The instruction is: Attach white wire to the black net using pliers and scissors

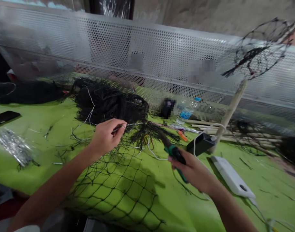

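Note:
My left hand (107,135) is closed in a pinch on a thin silvery wire (135,123), which points right toward dark frayed strands (157,130). In my right hand (198,170) is a pair of pliers (173,150) with green and black handles; its dark jaws, blurred by motion, point up and left, apart from the wire. Below both hands a black knotted net (128,180) spreads over the green table (186,206) toward its front edge. Just behind my left hand lies a large bundle of black fibres (106,101).
A perforated metal screen (157,51) stands along the back. To the right are a water bottle (186,112), a black box (201,144) with a white cable, a white power bank (232,177) and an upright stick (232,106). Leftward lie a phone (4,118) and silvery strips (14,146).

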### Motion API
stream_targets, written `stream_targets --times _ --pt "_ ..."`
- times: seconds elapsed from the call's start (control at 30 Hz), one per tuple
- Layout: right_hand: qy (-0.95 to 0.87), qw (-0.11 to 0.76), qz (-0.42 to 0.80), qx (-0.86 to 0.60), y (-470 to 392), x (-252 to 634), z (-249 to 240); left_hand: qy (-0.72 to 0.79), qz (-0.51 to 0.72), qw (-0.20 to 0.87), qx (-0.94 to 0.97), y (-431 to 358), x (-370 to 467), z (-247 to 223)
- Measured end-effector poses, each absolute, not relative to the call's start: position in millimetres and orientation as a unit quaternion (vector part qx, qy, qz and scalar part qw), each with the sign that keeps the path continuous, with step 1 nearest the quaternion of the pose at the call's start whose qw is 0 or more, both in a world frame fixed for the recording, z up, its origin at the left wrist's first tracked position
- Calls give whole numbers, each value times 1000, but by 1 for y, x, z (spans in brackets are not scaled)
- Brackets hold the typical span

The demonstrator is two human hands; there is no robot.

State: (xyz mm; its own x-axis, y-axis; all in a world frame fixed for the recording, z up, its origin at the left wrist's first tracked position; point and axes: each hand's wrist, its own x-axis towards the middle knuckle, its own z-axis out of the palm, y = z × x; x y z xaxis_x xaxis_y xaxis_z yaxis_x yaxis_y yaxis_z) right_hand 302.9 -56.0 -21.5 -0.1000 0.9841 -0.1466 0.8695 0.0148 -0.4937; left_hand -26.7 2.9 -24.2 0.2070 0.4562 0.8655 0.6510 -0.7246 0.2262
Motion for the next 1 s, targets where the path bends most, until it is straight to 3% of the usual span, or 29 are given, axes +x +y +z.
stream_targets --times 0.07,0.3,0.67,1.0 --pt "-676 34 87 -731 -31 302 -30 -400 -526 24 -750 2 -29 -19" --pt "-635 -18 -12 -772 18 307 -76 -478 -556 -132 -667 10 -43 -22" --pt "-645 -3 6 -764 16 325 -85 -462 -572 -237 -636 14 -46 -13" --pt "-669 33 67 -740 41 301 -60 -370 -587 -258 -672 0 -38 49"
